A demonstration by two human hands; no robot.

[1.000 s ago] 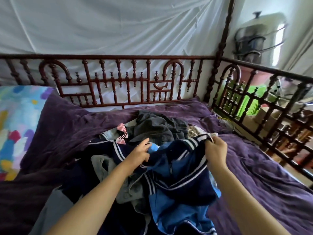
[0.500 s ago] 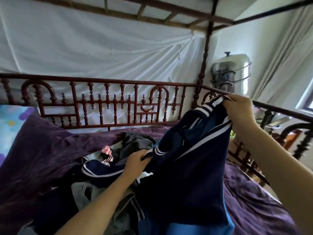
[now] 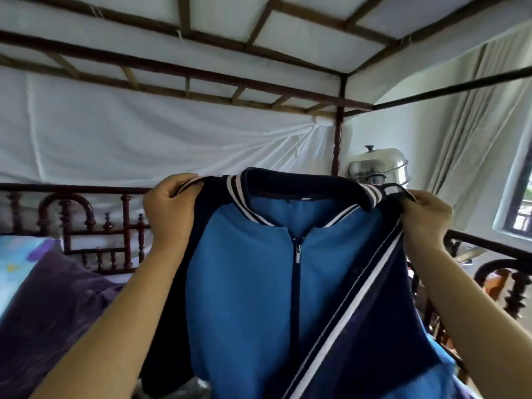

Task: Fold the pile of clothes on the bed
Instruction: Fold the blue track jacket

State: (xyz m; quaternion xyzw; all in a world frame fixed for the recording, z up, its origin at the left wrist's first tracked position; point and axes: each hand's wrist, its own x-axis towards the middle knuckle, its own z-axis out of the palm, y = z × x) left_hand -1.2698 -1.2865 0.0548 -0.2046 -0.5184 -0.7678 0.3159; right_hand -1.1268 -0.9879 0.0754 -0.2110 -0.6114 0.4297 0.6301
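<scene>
Both arms up, elbows bent. My left hand [image 3: 169, 207] grips the jacket [image 3: 276, 286] by one shoulder, my right hand [image 3: 426, 218] grips the other; fingers curled over the fabric. Jacket hangs in front of me, above the bed [image 3: 51, 306], zip facing me.

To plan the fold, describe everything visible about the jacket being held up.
The jacket is light blue in front, with navy collar and sleeves and white stripes; the fabric looks soft. Its zip is closed almost to the collar. It hangs upright, front toward the camera, gripped at the shoulders by the left hand and right hand.
</scene>
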